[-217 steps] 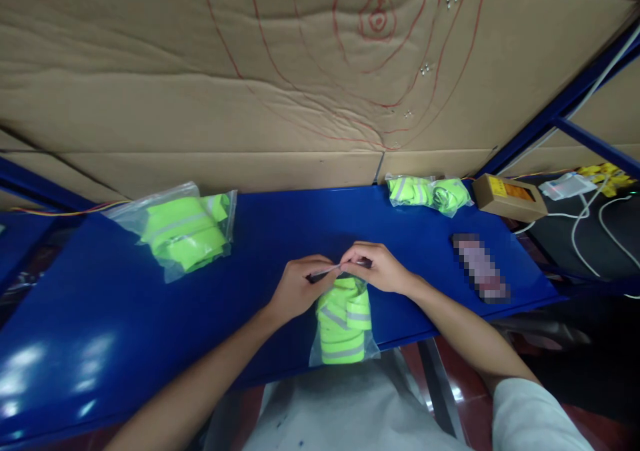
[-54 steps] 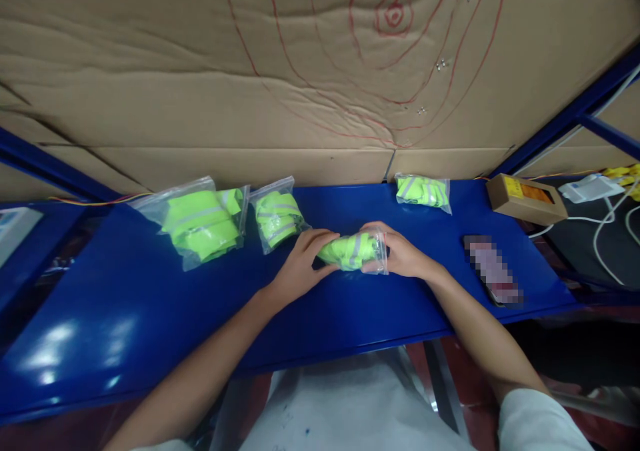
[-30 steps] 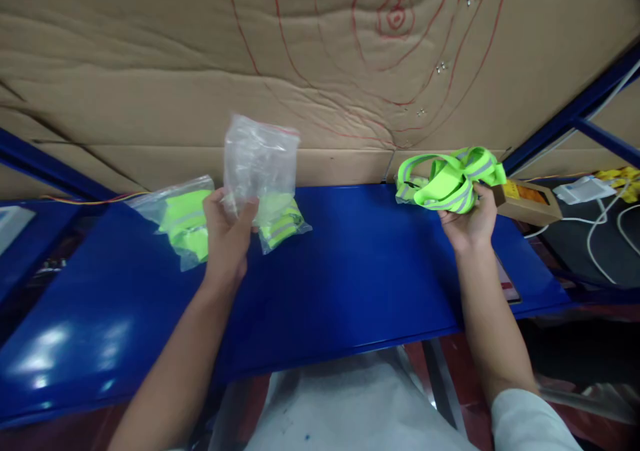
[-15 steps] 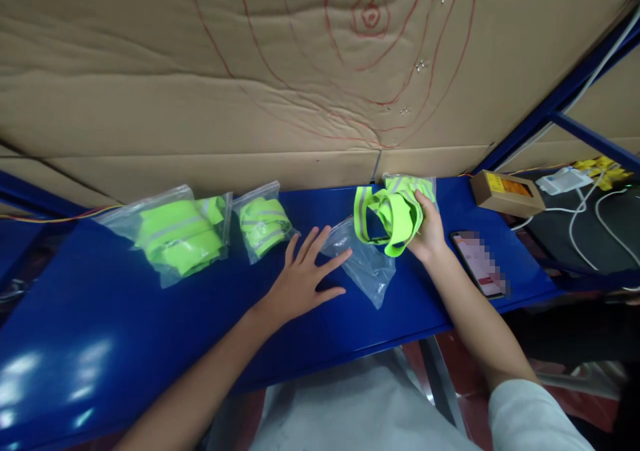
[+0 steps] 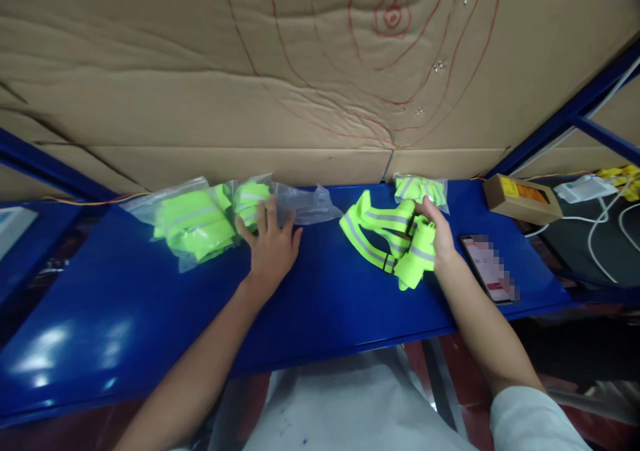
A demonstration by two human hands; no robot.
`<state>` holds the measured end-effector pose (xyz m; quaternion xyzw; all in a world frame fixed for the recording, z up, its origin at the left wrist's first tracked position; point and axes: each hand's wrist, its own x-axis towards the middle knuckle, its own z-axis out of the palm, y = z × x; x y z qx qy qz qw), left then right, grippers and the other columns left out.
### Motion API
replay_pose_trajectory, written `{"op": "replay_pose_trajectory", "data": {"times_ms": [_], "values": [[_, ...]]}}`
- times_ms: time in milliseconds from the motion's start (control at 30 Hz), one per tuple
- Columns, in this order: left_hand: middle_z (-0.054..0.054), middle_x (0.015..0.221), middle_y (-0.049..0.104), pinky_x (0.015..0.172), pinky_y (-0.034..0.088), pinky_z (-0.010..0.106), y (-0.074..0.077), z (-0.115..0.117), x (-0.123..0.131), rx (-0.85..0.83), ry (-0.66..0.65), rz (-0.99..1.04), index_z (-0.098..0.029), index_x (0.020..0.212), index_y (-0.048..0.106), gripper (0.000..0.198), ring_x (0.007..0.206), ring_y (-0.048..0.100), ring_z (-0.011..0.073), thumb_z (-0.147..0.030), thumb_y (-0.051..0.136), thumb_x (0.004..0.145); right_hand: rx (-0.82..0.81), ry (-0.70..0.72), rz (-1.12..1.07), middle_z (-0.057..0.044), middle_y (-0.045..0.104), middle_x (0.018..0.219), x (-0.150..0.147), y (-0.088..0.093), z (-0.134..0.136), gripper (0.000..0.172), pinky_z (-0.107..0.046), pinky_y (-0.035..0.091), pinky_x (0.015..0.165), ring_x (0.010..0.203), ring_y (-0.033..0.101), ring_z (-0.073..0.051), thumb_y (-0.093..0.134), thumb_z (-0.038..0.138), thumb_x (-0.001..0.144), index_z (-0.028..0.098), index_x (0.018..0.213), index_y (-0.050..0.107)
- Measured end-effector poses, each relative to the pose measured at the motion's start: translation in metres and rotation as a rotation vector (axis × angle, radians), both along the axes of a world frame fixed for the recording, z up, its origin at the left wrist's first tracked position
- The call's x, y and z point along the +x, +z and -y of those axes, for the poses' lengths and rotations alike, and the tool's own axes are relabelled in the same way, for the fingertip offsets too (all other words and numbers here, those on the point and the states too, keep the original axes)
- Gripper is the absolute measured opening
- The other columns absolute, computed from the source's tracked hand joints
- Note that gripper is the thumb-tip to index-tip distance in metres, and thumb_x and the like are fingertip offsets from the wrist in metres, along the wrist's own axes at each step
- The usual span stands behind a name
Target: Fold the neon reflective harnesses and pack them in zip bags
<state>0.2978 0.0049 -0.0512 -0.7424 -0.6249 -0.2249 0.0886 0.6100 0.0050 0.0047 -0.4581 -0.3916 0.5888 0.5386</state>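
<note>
My right hand [image 5: 439, 232] grips a neon yellow-green reflective strap [image 5: 373, 231], with grey stripes and black buckles, whose loose loops spread leftward over the blue shelf [image 5: 320, 304]. My left hand [image 5: 273, 247] has its fingers spread and touches a small zip bag of folded neon strap [image 5: 250, 201]. A larger zip bag of the same strap [image 5: 193, 221] sits left of it. Just beyond my left fingers lies an empty clear plastic bag [image 5: 313, 204]. Behind my right hand is another bagged strap [image 5: 420, 189].
A phone [image 5: 487, 267] lies right of my right forearm. Beyond it stand a small cardboard box [image 5: 523, 199] and a white device with cables [image 5: 585, 188]. A cardboard wall [image 5: 175, 104] with red drawn rings rises behind the shelf. A blue metal frame [image 5: 575, 114] borders the right side.
My left hand has moved left, and the empty bag has gone from the shelf's middle to the back beside the small bag. The strap in my right hand has come down and spread out.
</note>
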Motion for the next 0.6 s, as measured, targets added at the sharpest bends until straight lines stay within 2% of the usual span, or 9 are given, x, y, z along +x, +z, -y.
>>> {"op": "replay_pose_trajectory", "data": {"times_ms": [67, 100, 200, 267, 333, 433, 500, 533, 600], "values": [[0.024, 0.168, 0.027, 0.119, 0.005, 0.079, 0.005, 0.009, 0.011, 0.029, -0.063, 0.021, -0.017, 0.148, 0.054, 0.047, 0.156, 0.025, 0.0452, -0.032, 0.046, 0.104, -0.037, -0.034, -0.019, 0.003, 0.061, 0.064, -0.006, -0.004, -0.001, 0.045, -0.026, 0.049, 0.046, 0.050, 0.055, -0.012, 0.084, 0.061, 0.070, 0.021, 0.078, 0.063], [0.024, 0.166, 0.032, 0.120, 0.013, 0.076, 0.007, 0.015, 0.017, 0.028, -0.143, 0.046, -0.018, 0.149, 0.053, 0.047, 0.154, 0.030, 0.0433, -0.030, 0.046, 0.104, -0.048, -0.043, -0.018, 0.003, 0.063, 0.066, -0.009, -0.006, -0.001, 0.043, -0.025, 0.049, 0.046, 0.051, 0.055, -0.011, 0.088, 0.055, 0.069, 0.021, 0.080, 0.064], [0.020, 0.148, 0.056, 0.114, 0.043, 0.054, 0.006, 0.036, 0.035, -0.092, -0.499, 0.173, -0.019, 0.147, 0.053, 0.044, 0.138, 0.053, 0.0329, -0.031, 0.048, 0.105, -0.032, -0.018, -0.037, 0.004, 0.066, 0.073, -0.018, -0.013, 0.001, 0.041, -0.023, 0.052, 0.051, 0.056, 0.060, -0.011, 0.086, 0.054, 0.073, 0.022, 0.087, 0.065], [0.017, 0.141, 0.060, 0.109, 0.050, 0.047, 0.001, 0.049, 0.045, -0.247, -0.720, 0.240, -0.021, 0.148, 0.048, 0.048, 0.131, 0.059, 0.0289, -0.037, 0.052, 0.103, -0.002, 0.035, -0.080, 0.003, 0.070, 0.077, -0.021, -0.014, 0.006, 0.041, -0.025, 0.056, 0.055, 0.062, 0.066, -0.014, 0.083, 0.055, 0.077, 0.025, 0.096, 0.064], [0.018, 0.148, 0.053, 0.112, 0.048, 0.050, -0.005, 0.058, 0.052, -0.357, -0.845, 0.289, -0.023, 0.151, 0.041, 0.061, 0.137, 0.054, 0.0316, -0.046, 0.061, 0.098, 0.013, 0.084, -0.123, 0.001, 0.074, 0.088, -0.024, -0.011, 0.013, 0.044, -0.030, 0.061, 0.064, 0.075, 0.072, -0.019, 0.085, 0.050, 0.076, 0.028, 0.108, 0.064], [0.023, 0.162, 0.033, 0.118, 0.042, 0.056, -0.014, 0.065, 0.060, -0.363, -0.895, 0.486, -0.024, 0.150, 0.036, 0.085, 0.151, 0.037, 0.0376, -0.055, 0.078, 0.084, 0.021, 0.145, -0.171, -0.002, 0.077, 0.103, -0.024, -0.001, 0.025, 0.052, -0.041, 0.065, 0.081, 0.090, 0.076, -0.025, 0.088, 0.038, 0.072, 0.028, 0.117, 0.064], [0.022, 0.163, 0.029, 0.116, 0.044, 0.053, -0.018, 0.066, 0.063, -0.331, -0.856, 0.706, -0.026, 0.147, 0.034, 0.089, 0.151, 0.036, 0.0371, -0.051, 0.085, 0.078, 0.027, 0.201, -0.199, -0.003, 0.077, 0.102, -0.025, 0.005, 0.031, 0.051, -0.047, 0.065, 0.084, 0.093, 0.076, -0.028, 0.087, 0.036, 0.072, 0.027, 0.117, 0.064], [0.021, 0.159, 0.034, 0.112, 0.047, 0.050, -0.019, 0.066, 0.064, -0.329, -0.823, 0.811, -0.026, 0.146, 0.033, 0.088, 0.147, 0.042, 0.0350, -0.048, 0.086, 0.078, 0.028, 0.223, -0.214, -0.003, 0.077, 0.101, -0.025, 0.008, 0.033, 0.051, -0.049, 0.065, 0.084, 0.094, 0.077, -0.029, 0.086, 0.036, 0.072, 0.027, 0.117, 0.065], [0.017, 0.140, 0.054, 0.100, 0.053, 0.042, -0.018, 0.067, 0.065, -0.401, -0.766, 0.951, -0.026, 0.146, 0.031, 0.084, 0.127, 0.060, 0.0281, -0.041, 0.084, 0.083, 0.019, 0.241, -0.236, -0.002, 0.077, 0.098, -0.025, 0.011, 0.033, 0.049, -0.050, 0.065, 0.083, 0.092, 0.077, -0.030, 0.085, 0.036, 0.072, 0.026, 0.116, 0.065]]}}
